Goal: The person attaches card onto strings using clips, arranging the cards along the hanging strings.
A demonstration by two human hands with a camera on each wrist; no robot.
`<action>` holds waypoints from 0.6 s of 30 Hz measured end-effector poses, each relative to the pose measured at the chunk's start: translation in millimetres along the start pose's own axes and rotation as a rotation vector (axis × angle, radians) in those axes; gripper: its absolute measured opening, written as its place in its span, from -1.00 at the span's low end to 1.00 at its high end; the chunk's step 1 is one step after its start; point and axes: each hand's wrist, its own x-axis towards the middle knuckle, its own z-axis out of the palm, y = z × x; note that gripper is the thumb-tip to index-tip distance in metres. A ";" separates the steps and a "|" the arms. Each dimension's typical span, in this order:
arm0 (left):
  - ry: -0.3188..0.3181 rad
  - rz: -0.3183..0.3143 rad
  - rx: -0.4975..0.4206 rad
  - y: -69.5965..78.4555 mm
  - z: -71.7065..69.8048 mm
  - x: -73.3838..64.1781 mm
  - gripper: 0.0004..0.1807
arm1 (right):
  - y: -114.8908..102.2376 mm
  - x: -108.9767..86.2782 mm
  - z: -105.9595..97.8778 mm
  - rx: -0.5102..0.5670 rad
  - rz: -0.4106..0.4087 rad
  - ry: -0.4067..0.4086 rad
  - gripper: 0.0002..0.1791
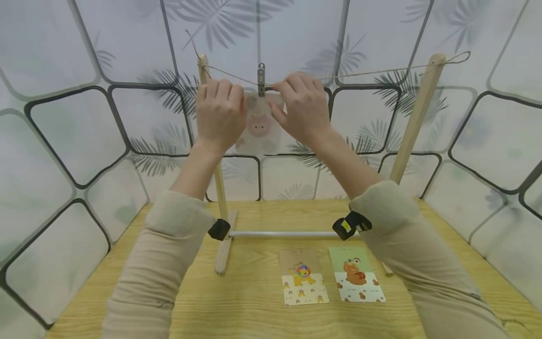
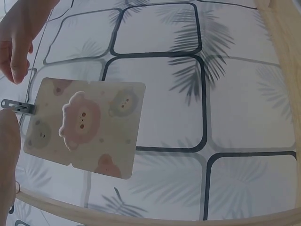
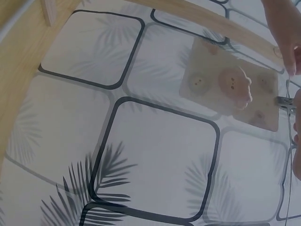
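A pale card (image 1: 259, 129) with a pink animal face hangs upright from a grey metal clip (image 1: 261, 80) on a thin string. My left hand (image 1: 221, 113) is just left of the clip, its fingers bent and their tips turned away from the head view. On the clip's other side, my right hand (image 1: 306, 108) has thumb and forefinger apart, with nothing seen between them. In the left wrist view, the clip (image 2: 19, 107) bites the card's (image 2: 84, 127) edge, and the right hand (image 2: 19, 42) stays off the card. The right wrist view shows the left hand (image 3: 284, 37) beside the string.
The string runs between a left wooden post (image 1: 220, 188) and a right wooden post (image 1: 417, 122), joined low down by a pale rod (image 1: 283, 233). Two printed cards, one with a lion (image 1: 302, 278) and one with a bear (image 1: 357, 275), lie on the wooden table (image 1: 241, 301). Patterned fabric (image 1: 139, 117) surrounds it.
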 end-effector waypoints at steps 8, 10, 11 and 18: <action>-0.001 0.019 -0.043 3.7 -5.7 -8.9 -0.80 | 8.7 -12.5 -5.7 0.035 -0.039 0.032 -0.75; -0.009 0.023 -0.053 4.8 -7.4 -12.2 -0.83 | 10.5 -15.5 -7.6 0.047 -0.039 0.035 -0.74; -0.014 0.026 -0.059 5.4 -8.2 -13.8 -0.84 | 11.5 -17.2 -8.5 0.051 -0.041 0.036 -0.74; -0.019 0.051 -0.088 8.7 -9.4 -26.1 -0.88 | 18.6 -30.9 -11.8 0.022 -0.115 0.048 -0.77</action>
